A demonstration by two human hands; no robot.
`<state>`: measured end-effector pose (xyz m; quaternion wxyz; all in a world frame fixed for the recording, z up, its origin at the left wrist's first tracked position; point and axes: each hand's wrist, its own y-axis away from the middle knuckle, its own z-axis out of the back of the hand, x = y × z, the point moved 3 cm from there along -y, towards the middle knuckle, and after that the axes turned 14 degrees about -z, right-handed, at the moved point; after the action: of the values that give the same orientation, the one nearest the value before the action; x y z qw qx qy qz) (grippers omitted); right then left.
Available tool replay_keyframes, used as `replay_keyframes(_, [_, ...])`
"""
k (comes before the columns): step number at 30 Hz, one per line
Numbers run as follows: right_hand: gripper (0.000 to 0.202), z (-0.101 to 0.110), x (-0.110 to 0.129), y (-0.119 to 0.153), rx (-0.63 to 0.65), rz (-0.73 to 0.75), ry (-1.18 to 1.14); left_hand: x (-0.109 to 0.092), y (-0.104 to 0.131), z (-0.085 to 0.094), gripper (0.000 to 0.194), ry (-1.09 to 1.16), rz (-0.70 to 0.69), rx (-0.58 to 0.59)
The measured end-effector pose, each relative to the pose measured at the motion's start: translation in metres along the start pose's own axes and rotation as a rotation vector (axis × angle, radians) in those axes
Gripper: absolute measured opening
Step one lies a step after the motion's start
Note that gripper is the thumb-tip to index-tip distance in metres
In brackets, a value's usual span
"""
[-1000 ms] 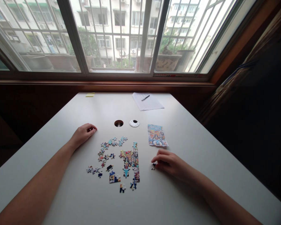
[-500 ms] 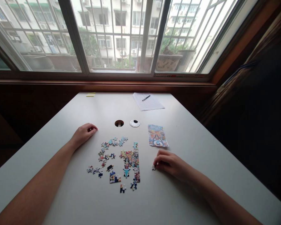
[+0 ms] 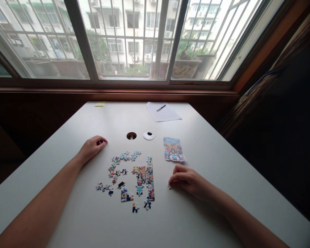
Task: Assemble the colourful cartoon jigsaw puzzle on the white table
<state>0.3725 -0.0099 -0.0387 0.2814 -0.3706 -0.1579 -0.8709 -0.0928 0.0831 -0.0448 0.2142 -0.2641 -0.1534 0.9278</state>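
Observation:
My left hand rests on the table left of the loose pieces, its fingers curled in and nothing visible in them. My right hand is closed in a pinch at a small pale jigsaw piece, which shows just under the fingertips and is partly hidden by them. Left of that hand lies a joined jigsaw section with a straight right edge. Loose jigsaw pieces curve around its left side. A small joined corner and several more pieces lie nearer to me.
A picture sheet lies beyond my right hand. Farther back are a round table hole, its cover, a paper with a pen, and yellow notes. The white table ends at a window.
My right fingers have shifted very slightly, and the pale jigsaw piece beneath them has turned or dropped a little toward me. My left hand and the other pieces stay put.

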Motion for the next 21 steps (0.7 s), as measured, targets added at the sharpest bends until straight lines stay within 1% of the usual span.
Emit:
replay_keyframes(9, [0.027, 0.0000, 0.0007, 0.0001, -0.002, 0.006, -0.005, 0.0011, 0.0000, -0.0003, 0.028, 0.000, 0.001, 0.003])
replay_keyframes(21, [0.023, -0.0004, 0.0005, 0.0004, -0.002, -0.003, -0.008, 0.0052, 0.0011, -0.0015, 0.024, 0.005, 0.009, 0.003])
